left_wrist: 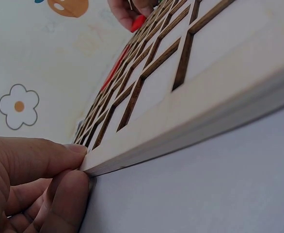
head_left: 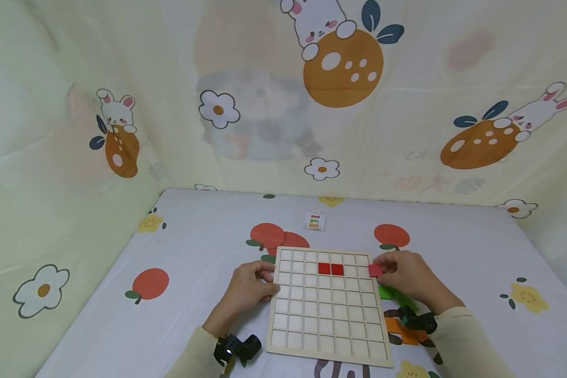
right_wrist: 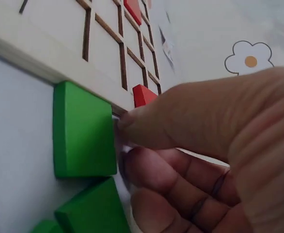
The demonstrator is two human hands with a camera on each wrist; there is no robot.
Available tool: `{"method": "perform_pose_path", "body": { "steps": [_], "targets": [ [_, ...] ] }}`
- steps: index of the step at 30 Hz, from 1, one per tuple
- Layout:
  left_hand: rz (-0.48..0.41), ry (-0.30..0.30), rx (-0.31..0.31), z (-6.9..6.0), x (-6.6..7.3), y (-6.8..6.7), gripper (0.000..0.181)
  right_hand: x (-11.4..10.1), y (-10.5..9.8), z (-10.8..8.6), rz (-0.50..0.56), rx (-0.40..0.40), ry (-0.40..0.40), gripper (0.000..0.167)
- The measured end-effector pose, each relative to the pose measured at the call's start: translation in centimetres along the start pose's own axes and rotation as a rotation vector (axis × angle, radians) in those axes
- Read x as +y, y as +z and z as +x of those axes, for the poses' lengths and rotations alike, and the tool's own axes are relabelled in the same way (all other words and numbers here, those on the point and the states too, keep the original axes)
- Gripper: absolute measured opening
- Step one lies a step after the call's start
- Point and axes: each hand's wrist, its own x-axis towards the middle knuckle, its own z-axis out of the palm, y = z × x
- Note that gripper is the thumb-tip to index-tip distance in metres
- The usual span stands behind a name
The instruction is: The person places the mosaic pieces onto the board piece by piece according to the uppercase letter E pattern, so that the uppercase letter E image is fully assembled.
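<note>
A wooden grid board (head_left: 329, 362) lies on the table, with two red square tiles (head_left: 331, 269) side by side in its second row from the far side. At the board's left edge my left hand (head_left: 248, 286) pinches the rim, thumb on top and fingers curled beside it, as the left wrist view shows. My right hand (head_left: 408, 273) is at the far right edge, holding another red tile (head_left: 375, 270) by its side over the rim. The right wrist view shows that red tile (right_wrist: 144, 96) partly hidden behind the thumb.
Green tiles (right_wrist: 86, 131) lie against the board's right edge, with orange tiles (head_left: 408, 336) nearer, partly under the right wrist. A small pattern card (head_left: 314, 221) lies beyond the board. Printed cloth covers the table and hangs behind it.
</note>
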Motion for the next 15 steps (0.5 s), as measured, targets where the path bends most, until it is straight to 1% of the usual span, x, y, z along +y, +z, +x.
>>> {"method": "perform_pose_path", "body": {
  "steps": [5,11,15],
  "targets": [
    [0.000,-0.012,0.006,0.0,0.1,0.1,0.040,-0.2,0.1,0.2,-0.036,-0.001,0.001,0.027],
    [0.001,-0.009,0.008,0.0,0.1,0.1,0.040,-0.8,0.5,0.2,-0.001,0.025,-0.032,0.031],
    [0.003,-0.008,0.005,0.0,0.1,0.0,0.040,-1.8,1.2,0.5,0.006,0.028,-0.057,0.029]
  ]
}}
